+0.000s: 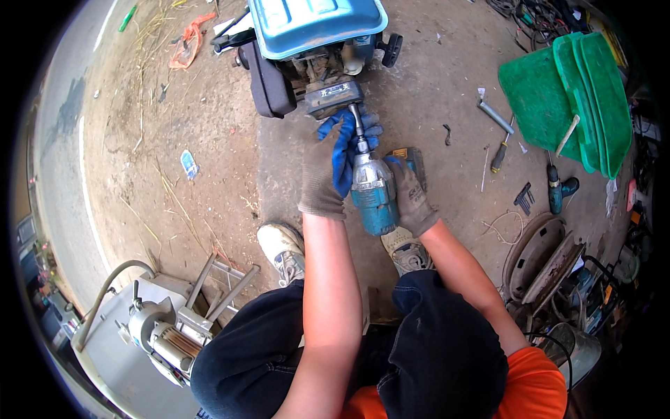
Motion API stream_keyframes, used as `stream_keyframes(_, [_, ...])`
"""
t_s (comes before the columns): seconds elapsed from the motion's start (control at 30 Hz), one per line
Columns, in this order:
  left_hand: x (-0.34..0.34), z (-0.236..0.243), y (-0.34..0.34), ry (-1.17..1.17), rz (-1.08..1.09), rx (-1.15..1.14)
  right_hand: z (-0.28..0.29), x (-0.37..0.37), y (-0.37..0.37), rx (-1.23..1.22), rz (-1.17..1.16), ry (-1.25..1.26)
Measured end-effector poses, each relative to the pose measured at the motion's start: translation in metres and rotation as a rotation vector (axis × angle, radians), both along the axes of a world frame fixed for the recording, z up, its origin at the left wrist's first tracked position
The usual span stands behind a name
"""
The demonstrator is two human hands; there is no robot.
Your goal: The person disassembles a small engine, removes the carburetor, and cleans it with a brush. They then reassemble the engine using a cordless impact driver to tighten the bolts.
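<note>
My right hand (413, 197), in a grey and blue work glove, grips the handle of a teal cordless impact wrench (375, 199). Its battery (413, 162) shows beyond that hand. From the silver nose a long socket extension (359, 129) points away from me. The tip meets the near side of a small engine, at the dark cover (333, 101) under its blue fuel tank (317, 26). My left hand (331, 159), gloved alike, is wrapped around the extension just ahead of the nose, blue fingers showing on both sides. Whatever the tip sits on is hidden.
Stacked green bins (572, 101) stand at the right. Near them lie a metal tube (495, 116), a screwdriver (500, 155), a second power tool (556, 190) and rusty wheel rims (541, 258). A grey machine with a motor (167, 342) is at lower left. Straw litters the left ground.
</note>
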State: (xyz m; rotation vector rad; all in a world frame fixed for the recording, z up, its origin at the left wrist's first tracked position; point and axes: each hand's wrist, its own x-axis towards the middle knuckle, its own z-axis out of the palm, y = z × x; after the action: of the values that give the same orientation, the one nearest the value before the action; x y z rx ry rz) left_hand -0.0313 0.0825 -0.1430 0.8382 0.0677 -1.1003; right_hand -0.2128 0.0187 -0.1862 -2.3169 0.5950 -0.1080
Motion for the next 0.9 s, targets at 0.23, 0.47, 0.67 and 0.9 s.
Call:
stream_keyframes(0.23, [0.001,0.002,0.000,-0.009,0.003,0.043,-0.002,0.007,-0.002,0.087,-0.008,-0.038])
stream_keyframes(0.47, [0.002,0.006,-0.004,-0.039,-0.003,0.069,-0.001,0.006,-0.002,0.057,-0.012,-0.048])
stream_keyframes(0.67, [0.001,0.009,-0.004,-0.069,0.004,0.074,-0.002,0.004,-0.002,0.055,-0.019,-0.053])
stream_keyframes(0.9, [-0.007,-0.013,0.013,0.178,0.088,-0.097,0.011,-0.005,-0.004,0.047,0.064,-0.239])
